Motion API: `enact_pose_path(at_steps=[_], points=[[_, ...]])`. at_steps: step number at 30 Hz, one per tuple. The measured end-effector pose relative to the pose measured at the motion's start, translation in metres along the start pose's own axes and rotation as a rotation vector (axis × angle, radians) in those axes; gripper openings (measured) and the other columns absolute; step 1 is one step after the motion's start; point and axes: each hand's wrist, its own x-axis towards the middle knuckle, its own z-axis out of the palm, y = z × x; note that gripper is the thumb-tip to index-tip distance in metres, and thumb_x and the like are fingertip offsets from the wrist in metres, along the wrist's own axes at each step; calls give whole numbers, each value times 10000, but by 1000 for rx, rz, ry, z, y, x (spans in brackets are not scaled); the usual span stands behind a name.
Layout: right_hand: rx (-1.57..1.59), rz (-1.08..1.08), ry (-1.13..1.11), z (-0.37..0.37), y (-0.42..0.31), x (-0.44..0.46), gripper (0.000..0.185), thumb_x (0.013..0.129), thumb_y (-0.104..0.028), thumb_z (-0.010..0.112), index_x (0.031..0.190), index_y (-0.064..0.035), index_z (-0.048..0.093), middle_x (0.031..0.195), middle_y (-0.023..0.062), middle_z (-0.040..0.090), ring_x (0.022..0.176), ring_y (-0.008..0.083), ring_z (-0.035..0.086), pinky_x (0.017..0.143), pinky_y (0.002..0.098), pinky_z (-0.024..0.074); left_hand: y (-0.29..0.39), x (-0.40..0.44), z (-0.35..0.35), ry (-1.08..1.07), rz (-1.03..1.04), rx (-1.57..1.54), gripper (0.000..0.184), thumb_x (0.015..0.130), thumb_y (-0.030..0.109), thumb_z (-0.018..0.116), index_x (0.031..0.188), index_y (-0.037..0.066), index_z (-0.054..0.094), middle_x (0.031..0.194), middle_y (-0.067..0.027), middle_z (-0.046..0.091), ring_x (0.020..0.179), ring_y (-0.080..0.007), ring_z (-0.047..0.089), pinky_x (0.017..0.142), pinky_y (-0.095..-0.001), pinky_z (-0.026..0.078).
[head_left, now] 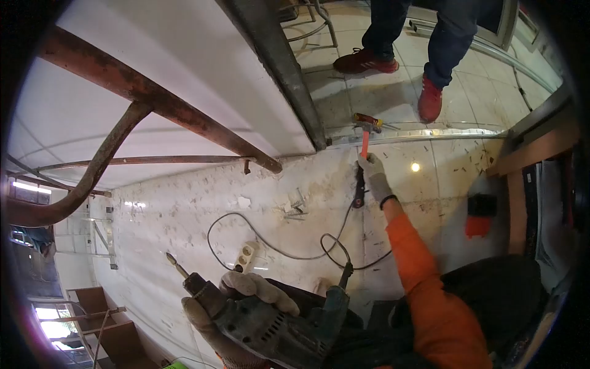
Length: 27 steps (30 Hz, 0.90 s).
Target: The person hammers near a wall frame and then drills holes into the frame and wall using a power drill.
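Observation:
My left hand [261, 290], in a grey-white work glove, is wrapped around the body of a power drill [264, 329] with a bit in its chuck, pointing up and left. My right hand [375, 175], gloved and in an orange sleeve, reaches forward over the floor. It is closed on the handle of a hammer [365, 142], orange above the hand and black below. The hammer's head is beside a yellow-handled tool [367, 119] at the metal threshold strip [424, 133].
A person in red shoes [431, 101] stands beyond the threshold. A white power strip [247, 255] and a looping cable [289, 255] lie on the tiles. Rusty pipes [184, 114] cross the left side. A red and black object [479, 215] is at right. Debris [296, 203] litters the floor.

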Motion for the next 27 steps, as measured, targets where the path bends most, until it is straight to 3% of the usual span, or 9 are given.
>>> enact_pose_path(at_steps=[3,7,10,13,14,18,21,24,27], points=[[92,-58,165,41,31,1,196,1063,-265,614,1035,-72,600,711,1,588,575,137,578,537,310,493,0,-2,5,58,12,-22,726,1047,734,333,1096,51,575,927,-176,635,820,-367,707,687,-533,627],[423,-23,29,71,3,-31,247,1062,-319,621,1155,-90,634,760,-21,583,568,110,554,535,295,485,4,-4,2,59,-13,-44,730,1021,726,458,1116,32,663,989,-108,675,910,-292,695,753,-521,621],[756,66,-202,64,-7,-36,327,1069,-388,611,1209,-95,649,761,-41,564,589,98,540,532,286,466,3,0,-5,88,22,-26,759,1029,762,359,1087,50,614,921,-164,645,796,-361,705,678,-541,620],[475,96,-26,63,-3,-28,369,1076,-410,596,1233,-82,662,755,-46,550,595,90,528,529,277,452,2,-1,-6,20,40,19,767,1025,768,367,1091,45,616,923,-176,646,799,-367,707,684,-549,617],[381,-4,-27,58,4,-27,384,1090,-411,569,1227,-68,674,749,-41,548,593,91,529,529,267,453,3,-1,-7,21,29,11,765,1026,765,369,1090,44,617,927,-177,646,801,-367,707,688,-547,617],[404,36,217,71,-1,-39,373,1111,-407,520,1197,-82,683,717,-51,532,570,86,513,516,258,445,8,-2,-11,-19,17,26,759,1031,756,371,1094,42,619,941,-177,645,810,-367,703,707,-534,619],[560,70,200,83,8,-42,360,1109,-404,523,1168,-88,684,706,-57,529,554,89,497,506,258,430,17,-7,-14,41,-22,77,799,1005,788,382,1130,38,629,985,-169,632,856,-343,661,745,-502,588],[432,181,-39,83,8,-44,369,1108,-398,515,1169,-68,670,704,-54,533,546,99,476,502,271,408,21,-9,-7,4,-45,67,821,996,804,378,1147,38,634,997,-167,625,865,-331,640,747,-483,573],[451,243,-106,74,9,-37,402,1113,-391,499,1230,-36,649,714,-44,531,546,107,473,506,285,406,20,-10,-5,-5,-41,60,818,1005,795,364,1148,36,634,986,-170,625,847,-331,639,726,-476,575]])
